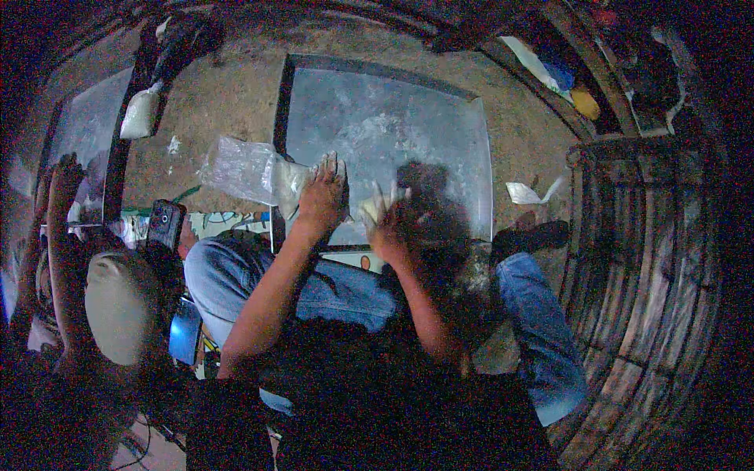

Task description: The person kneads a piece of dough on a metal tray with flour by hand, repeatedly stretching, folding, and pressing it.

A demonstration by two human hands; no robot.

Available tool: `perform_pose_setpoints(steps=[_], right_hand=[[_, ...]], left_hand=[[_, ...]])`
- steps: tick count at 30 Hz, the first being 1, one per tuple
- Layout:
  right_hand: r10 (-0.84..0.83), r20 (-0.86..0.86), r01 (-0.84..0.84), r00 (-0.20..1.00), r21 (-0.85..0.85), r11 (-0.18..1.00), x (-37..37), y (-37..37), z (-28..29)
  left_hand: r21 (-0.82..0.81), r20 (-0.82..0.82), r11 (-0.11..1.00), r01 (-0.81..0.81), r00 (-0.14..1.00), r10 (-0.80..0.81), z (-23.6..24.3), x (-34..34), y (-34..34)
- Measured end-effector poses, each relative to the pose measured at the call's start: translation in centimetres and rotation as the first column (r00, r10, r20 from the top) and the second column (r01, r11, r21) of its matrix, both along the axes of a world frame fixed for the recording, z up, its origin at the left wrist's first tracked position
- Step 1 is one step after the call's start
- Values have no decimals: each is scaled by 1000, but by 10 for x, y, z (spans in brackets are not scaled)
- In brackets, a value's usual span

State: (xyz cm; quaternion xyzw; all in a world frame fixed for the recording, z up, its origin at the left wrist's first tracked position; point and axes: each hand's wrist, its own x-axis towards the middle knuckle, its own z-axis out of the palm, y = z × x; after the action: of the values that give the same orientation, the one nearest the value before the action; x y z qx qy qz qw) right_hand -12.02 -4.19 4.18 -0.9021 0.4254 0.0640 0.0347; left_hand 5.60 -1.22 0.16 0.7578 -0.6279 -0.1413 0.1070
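Observation:
My left hand lies with its fingers stretched out, at the inner side of a clear plastic bag's pale, powdery end. The bag rests across the left rim of a large shallow metal tray, whose bottom is dusted with white powder. Over the tray's near part, my right hand has its fingers spread and whitened. A small pale lump shows at its thumb side; whether the hand grips it is hard to tell in the dim, grainy picture. My shadow darkens the tray beside that hand.
A filled white bag stands beside a second tray at the left. There a co-worker's arm reaches in, near a dark phone. A white scrap lies right of my tray. Wooden slats stand at the far right.

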Motion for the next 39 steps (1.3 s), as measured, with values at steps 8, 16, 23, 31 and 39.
perform_pose_setpoints(steps=[8,16,23,31,39], right_hand=[[-46,510,160,859,-182,970,74,-90,-50],[-259,288,292,922,-79,953,120,-182,-65],[-54,263,140,963,-320,937,111,-217,-81],[14,199,30,980,-213,976,75,-101,-27],[66,194,-72,979,25,997,9,1,-5]], left_hand=[[7,-26,997,-74,997,74,16,3,6],[-52,-24,992,-112,994,111,10,1,10],[-34,-7,999,-25,1000,25,15,-1,6],[52,16,997,-54,998,53,23,-5,0],[6,91,1000,-17,996,16,10,-1,5]])
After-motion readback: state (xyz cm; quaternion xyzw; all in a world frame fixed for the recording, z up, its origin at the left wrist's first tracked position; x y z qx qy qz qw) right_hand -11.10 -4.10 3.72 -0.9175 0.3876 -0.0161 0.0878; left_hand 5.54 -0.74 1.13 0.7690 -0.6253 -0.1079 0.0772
